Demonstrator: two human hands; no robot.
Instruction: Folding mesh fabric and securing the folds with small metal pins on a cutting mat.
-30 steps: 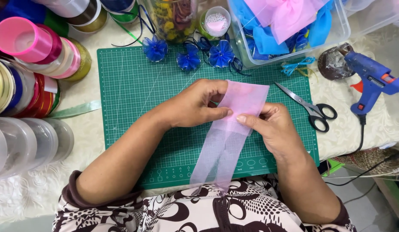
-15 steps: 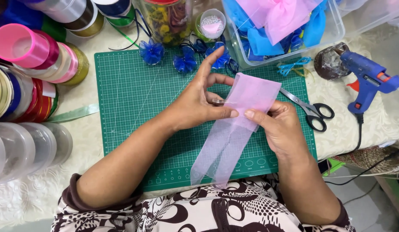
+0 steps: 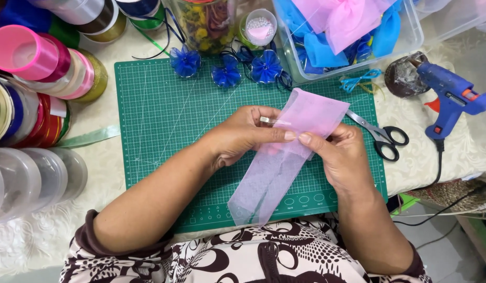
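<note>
From the head view, the left hand (image 3: 243,137) and right hand (image 3: 340,157) meet at their fingertips, each grip closed on a folded strip of sheer pink ribbon (image 3: 285,162). The fold rises just above the pinch; two loose tails hang below it toward the person's patterned shirt. Under the grip lies a green cutting mat (image 3: 159,115) on the desk. Black-handled scissors (image 3: 382,137) lie just right of the grip, and a blue glue gun (image 3: 452,97) sits farther right.

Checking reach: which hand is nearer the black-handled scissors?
Right. The right hand sits just left of the black-handled scissors; the left hand is farther left, across the pink mesh ribbon.
</note>
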